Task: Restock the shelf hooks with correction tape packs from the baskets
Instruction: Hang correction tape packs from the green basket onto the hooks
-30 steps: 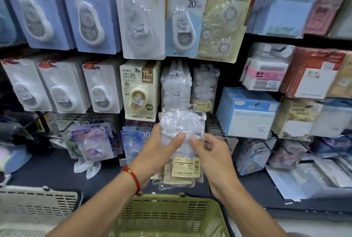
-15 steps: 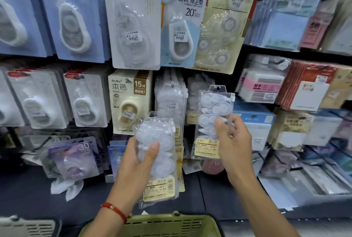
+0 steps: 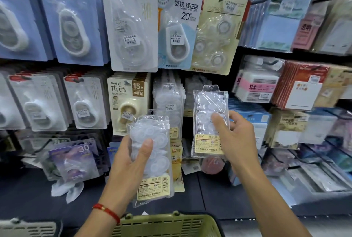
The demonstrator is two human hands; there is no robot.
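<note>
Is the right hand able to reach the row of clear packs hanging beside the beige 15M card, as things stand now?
Probably yes. The right hand holds one clear pack up, just right of the hanging clear packs, and nothing lies between them. The left hand with its own bundle stays lower.

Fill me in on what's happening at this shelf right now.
A person is restocking correction tape. The right hand grips a single clear pack, raised toward the hanging packs on the shelf hooks; its hang hole is not on a hook yet. The left hand holds a stack of packs lower down. A green basket sits below the hands.
</note>
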